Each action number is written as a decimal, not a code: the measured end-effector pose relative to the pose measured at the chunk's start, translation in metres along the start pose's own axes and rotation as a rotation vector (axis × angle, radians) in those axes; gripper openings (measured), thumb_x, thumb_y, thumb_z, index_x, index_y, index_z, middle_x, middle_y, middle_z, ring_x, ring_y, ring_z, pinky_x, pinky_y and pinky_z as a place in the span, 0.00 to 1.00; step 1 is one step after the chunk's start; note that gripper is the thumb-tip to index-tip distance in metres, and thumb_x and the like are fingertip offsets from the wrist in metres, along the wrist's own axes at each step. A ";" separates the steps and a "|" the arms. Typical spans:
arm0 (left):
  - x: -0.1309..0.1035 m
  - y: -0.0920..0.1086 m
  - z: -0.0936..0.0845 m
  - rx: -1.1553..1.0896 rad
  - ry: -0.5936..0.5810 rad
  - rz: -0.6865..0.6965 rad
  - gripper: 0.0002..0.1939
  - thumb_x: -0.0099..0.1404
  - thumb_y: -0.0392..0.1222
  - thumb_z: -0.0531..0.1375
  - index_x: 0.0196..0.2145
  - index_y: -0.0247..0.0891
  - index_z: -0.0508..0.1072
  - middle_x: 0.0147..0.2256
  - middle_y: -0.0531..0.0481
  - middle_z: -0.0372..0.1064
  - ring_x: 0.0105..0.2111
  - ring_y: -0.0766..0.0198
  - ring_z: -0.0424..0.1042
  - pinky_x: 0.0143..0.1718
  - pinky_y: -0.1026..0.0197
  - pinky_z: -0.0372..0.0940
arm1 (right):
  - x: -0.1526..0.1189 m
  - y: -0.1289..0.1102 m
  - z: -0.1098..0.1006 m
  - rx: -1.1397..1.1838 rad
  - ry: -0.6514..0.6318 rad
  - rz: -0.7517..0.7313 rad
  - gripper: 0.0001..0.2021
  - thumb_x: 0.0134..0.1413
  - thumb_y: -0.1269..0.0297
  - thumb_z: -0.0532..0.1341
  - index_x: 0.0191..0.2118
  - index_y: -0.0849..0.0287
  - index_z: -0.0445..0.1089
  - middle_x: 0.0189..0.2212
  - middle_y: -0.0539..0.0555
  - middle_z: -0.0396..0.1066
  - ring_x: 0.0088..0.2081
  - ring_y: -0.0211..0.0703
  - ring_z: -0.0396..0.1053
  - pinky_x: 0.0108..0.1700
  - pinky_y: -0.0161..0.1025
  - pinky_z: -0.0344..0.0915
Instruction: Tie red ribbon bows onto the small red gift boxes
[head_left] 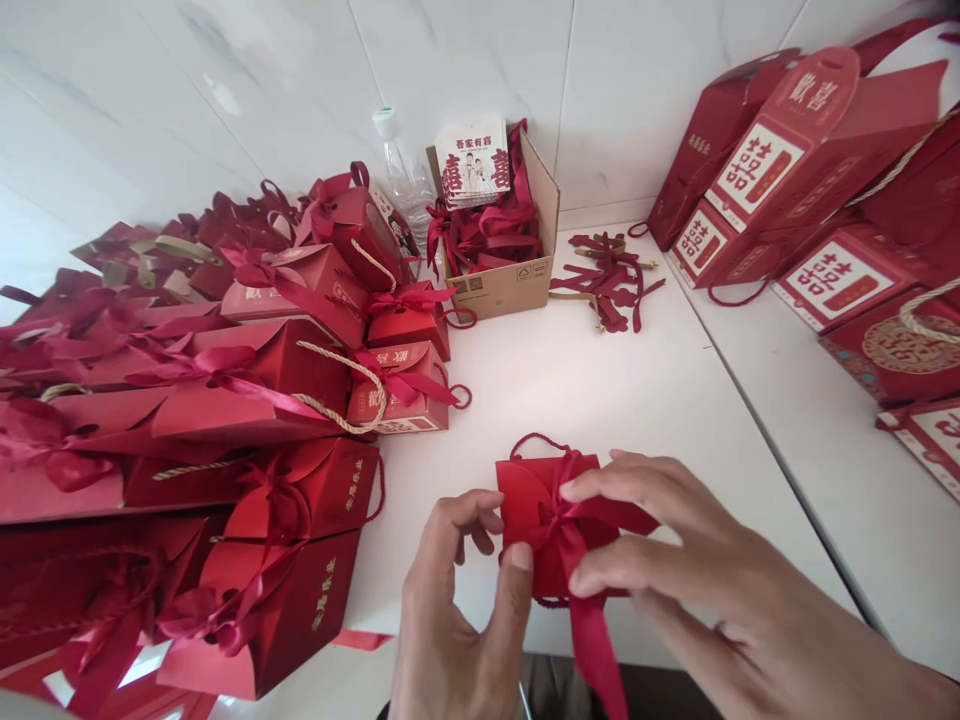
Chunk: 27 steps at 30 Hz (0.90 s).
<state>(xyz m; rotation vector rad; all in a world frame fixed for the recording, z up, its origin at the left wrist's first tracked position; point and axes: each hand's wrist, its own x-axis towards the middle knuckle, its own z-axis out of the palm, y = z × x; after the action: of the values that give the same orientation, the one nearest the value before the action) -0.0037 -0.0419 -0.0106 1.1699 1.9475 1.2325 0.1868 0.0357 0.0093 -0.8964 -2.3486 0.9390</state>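
Note:
A small red gift box [517, 495] stands on the white table in front of me, with a thin cord loop at its far side. A dark red ribbon [574, 545] is tied over its top, one long tail hanging toward me past the near edge. My left hand [469, 590] is at the box's left side, thumb by the top face and curled fingers beside the left edge, with a gap between them. My right hand [675, 560] reaches over the right side, fingers spread, fingertips touching the ribbon near the knot.
Several finished red boxes with bows [285, 370] crowd the left. A cardboard box [499, 285] at the back holds ribbons and printed cards [474, 160]; a clear bottle [401, 170] stands beside it. Loose ribbon pieces [611, 280] lie to its right. More red boxes [757, 190] are stacked at right.

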 end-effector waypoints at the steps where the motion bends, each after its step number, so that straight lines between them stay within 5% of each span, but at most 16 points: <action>1: -0.001 0.001 -0.001 0.024 -0.020 -0.007 0.09 0.69 0.46 0.61 0.47 0.49 0.73 0.36 0.54 0.69 0.37 0.59 0.65 0.40 0.58 0.61 | -0.001 0.002 -0.002 -0.002 0.030 0.033 0.15 0.69 0.70 0.55 0.48 0.39 0.72 0.57 0.49 0.69 0.62 0.46 0.68 0.53 0.41 0.75; 5: -0.001 0.001 -0.006 0.096 -0.102 -0.012 0.03 0.68 0.45 0.61 0.38 0.46 0.72 0.34 0.54 0.66 0.35 0.59 0.63 0.39 0.57 0.58 | 0.005 0.008 -0.001 -0.047 0.139 0.124 0.09 0.70 0.60 0.59 0.53 0.41 0.71 0.51 0.52 0.71 0.56 0.49 0.73 0.47 0.42 0.76; 8: 0.000 0.000 -0.007 0.094 -0.108 0.021 0.08 0.70 0.43 0.58 0.31 0.45 0.69 0.31 0.55 0.65 0.33 0.60 0.61 0.38 0.58 0.57 | 0.012 0.010 0.005 -0.051 0.137 0.087 0.05 0.71 0.62 0.59 0.46 0.46 0.73 0.45 0.54 0.73 0.50 0.50 0.74 0.49 0.46 0.73; 21: 0.002 0.007 -0.003 0.057 -0.037 -0.011 0.08 0.70 0.41 0.58 0.31 0.44 0.67 0.29 0.58 0.62 0.33 0.63 0.58 0.37 0.60 0.54 | 0.015 0.002 0.005 -0.132 0.112 0.162 0.10 0.73 0.63 0.54 0.37 0.50 0.69 0.32 0.50 0.73 0.35 0.46 0.72 0.37 0.44 0.70; 25: 0.003 0.009 -0.003 0.052 -0.067 -0.109 0.10 0.69 0.46 0.59 0.30 0.44 0.67 0.27 0.58 0.62 0.32 0.63 0.58 0.36 0.59 0.54 | 0.014 0.004 0.006 -0.177 0.186 0.143 0.06 0.73 0.61 0.55 0.47 0.48 0.70 0.40 0.51 0.75 0.43 0.48 0.74 0.43 0.46 0.73; 27: 0.003 0.010 -0.003 0.043 -0.089 -0.131 0.11 0.69 0.47 0.59 0.29 0.44 0.66 0.27 0.58 0.62 0.32 0.63 0.58 0.36 0.60 0.54 | 0.017 0.005 0.007 -0.198 0.225 0.109 0.12 0.74 0.59 0.55 0.58 0.47 0.67 0.50 0.54 0.75 0.53 0.50 0.73 0.50 0.48 0.73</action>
<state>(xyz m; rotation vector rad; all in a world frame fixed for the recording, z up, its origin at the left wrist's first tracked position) -0.0039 -0.0385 0.0001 1.0808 1.9593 1.0588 0.1729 0.0478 0.0037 -1.1537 -2.2433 0.6146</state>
